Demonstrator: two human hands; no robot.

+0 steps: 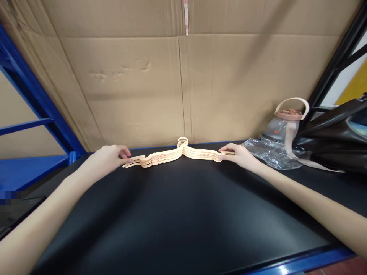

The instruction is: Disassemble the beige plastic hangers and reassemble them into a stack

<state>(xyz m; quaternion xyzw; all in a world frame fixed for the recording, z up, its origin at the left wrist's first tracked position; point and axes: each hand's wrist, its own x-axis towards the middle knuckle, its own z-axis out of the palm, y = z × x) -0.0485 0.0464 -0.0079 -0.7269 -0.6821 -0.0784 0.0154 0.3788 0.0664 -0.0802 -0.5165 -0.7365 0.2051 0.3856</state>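
Observation:
A stack of several cream-coloured hangers (169, 155) lies at the back of the black table (172, 214), hooks toward the cardboard. My left hand (113, 160) pinches the left end of the stack between thumb and fingers. At the right end, my right hand (235, 154) has its thumb and fingers closed on the hangers' tip. Both arms are stretched out over the table, and the lower parts of the hangers are hidden beneath the top one.
Cardboard (129, 88) stands behind the table. At the right are a clear bottle (279, 130) with a strap, a crumpled plastic bag (269, 154) and a black bag (329, 133). Blue metal framing (43, 95) rises on the left.

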